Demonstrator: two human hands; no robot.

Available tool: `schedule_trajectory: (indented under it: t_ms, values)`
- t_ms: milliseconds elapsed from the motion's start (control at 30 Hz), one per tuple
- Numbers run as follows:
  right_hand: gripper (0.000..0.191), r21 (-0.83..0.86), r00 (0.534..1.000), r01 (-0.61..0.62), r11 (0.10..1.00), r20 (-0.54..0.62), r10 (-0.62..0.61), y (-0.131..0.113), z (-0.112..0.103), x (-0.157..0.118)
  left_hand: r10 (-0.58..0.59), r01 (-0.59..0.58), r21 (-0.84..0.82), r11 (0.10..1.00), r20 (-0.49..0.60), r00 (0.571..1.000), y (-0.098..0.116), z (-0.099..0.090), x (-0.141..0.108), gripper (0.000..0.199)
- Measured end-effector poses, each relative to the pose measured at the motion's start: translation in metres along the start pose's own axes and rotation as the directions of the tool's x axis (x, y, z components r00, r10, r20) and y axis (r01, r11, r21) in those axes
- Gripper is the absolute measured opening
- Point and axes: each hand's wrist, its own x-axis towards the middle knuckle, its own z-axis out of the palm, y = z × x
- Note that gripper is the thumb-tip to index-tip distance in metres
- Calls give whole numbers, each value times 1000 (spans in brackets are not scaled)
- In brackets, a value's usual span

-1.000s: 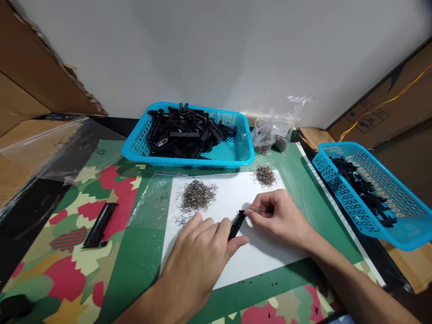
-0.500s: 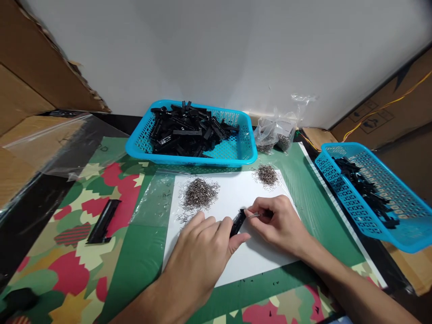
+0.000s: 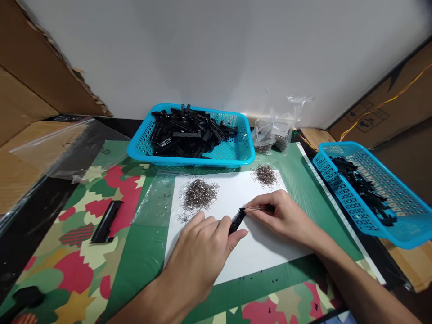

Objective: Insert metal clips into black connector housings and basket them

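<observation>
Over the white paper, my left hand is closed on a black plastic part, whose far end sticks out past the fingers. My right hand pinches a thin metal tool with a dark end; its exact kind is unclear. The fingertips and the tool's tip are right at the part's upper end, and the contact there is too small to make out. A large pile of small bent metal pieces lies beyond my left hand. Beyond the right hand is a smaller pile of them.
A blue basket heaped with black parts stands at the back. Another blue basket with black parts is at right. Plastic bags of metal pieces lean by the wall. A single black part lies at left near a clear bag.
My right hand has turned slightly, and the tool's tip has come up against the part's end. The left hand keeps its hold on the part. The view has shifted a little.
</observation>
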Motion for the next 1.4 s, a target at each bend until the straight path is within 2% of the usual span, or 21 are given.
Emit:
schedule_trajectory:
  t_ms: [167,300,500,700,833,1000,1133,1400]
  values:
    - [26,45,998,-41,998,44,39,-3,-9,-1,-7,8,-15,1000,26,1000,1,-1,-1,59]
    - [26,71,998,-42,997,45,39,1,-7,1,-10,10,-14,1000,14,1000,2,0,-2,59]
    - [23,-53,992,-76,996,-105,70,-1,9,1,14,-14,5,1000,-13,1000,4,2,-3,56]
    - [15,-135,997,-66,989,-53,59,-7,10,-2,25,-25,16,1000,-10,1000,2,4,-4,54]
    - [15,-151,998,-41,988,-45,35,-7,8,-2,26,-26,16,1000,0,1000,2,2,-3,53]
    - [14,-204,994,59,977,-83,-77,-2,12,-4,15,-15,12,1000,-3,1000,2,0,-2,56]
    - [12,-167,985,71,983,-144,-95,2,17,-5,9,-9,-7,1000,-4,1000,2,-1,-1,57]
    - [12,-102,988,14,995,-152,-29,1,21,-5,7,-7,-31,999,-19,1000,3,-1,-3,59]
